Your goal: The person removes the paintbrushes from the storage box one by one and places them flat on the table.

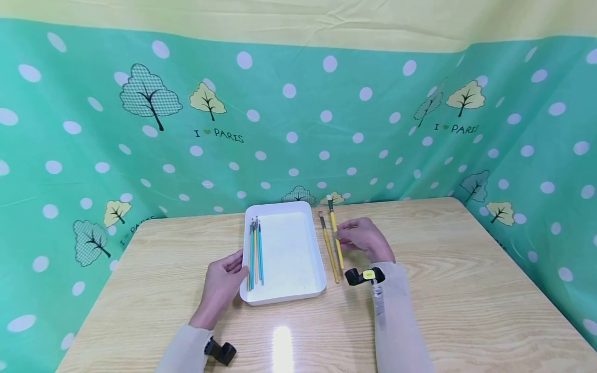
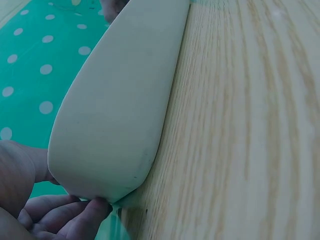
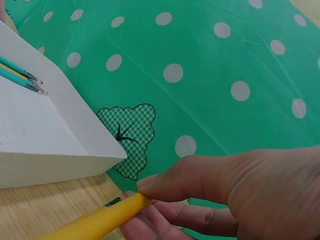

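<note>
A white rectangular tray (image 1: 289, 254) sits on the table, with several thin teal and tan-handled paintbrushes (image 1: 260, 259) lying lengthwise along its left side. My left hand (image 1: 220, 282) grips the tray's left wall, thumb over the rim and fingers against the outside. To the right of the tray, my right hand (image 1: 366, 239) pinches a thick yellow paintbrush (image 1: 340, 254) between thumb and fingers, its pale bristles pointing away from me. Another yellow paintbrush (image 1: 330, 254), with reddish-brown bristles, lies between it and the tray. The right wrist view shows the held yellow handle (image 3: 100, 220) close up.
The wood-grain table (image 1: 466, 290) extends on both sides of the tray. A green dotted curtain (image 1: 289, 119) printed with trees hangs right behind the table's back edge and wraps round both sides. Black wrist cameras (image 1: 220, 351) sit on both sleeves.
</note>
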A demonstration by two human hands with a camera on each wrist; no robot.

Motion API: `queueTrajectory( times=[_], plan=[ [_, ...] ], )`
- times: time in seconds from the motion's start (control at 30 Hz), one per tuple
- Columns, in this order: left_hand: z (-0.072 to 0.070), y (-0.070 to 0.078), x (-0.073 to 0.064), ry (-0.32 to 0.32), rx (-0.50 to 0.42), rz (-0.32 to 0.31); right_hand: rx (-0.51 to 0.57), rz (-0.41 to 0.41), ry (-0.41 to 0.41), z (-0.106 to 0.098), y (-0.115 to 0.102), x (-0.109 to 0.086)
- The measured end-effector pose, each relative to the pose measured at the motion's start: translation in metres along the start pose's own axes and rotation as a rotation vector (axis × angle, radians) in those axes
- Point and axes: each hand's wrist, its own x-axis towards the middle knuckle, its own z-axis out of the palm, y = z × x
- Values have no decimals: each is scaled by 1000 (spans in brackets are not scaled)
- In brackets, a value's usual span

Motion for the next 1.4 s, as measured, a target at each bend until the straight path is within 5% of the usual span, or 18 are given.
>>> queueTrajectory(
  times=[0.5,1.4],
  plan=[
    [0,0,0,-2,9,4,-73,90,60,-5,1,-1],
    [0,0,1,-6,2,4,-104,128,80,-6,11,7]
  ],
)
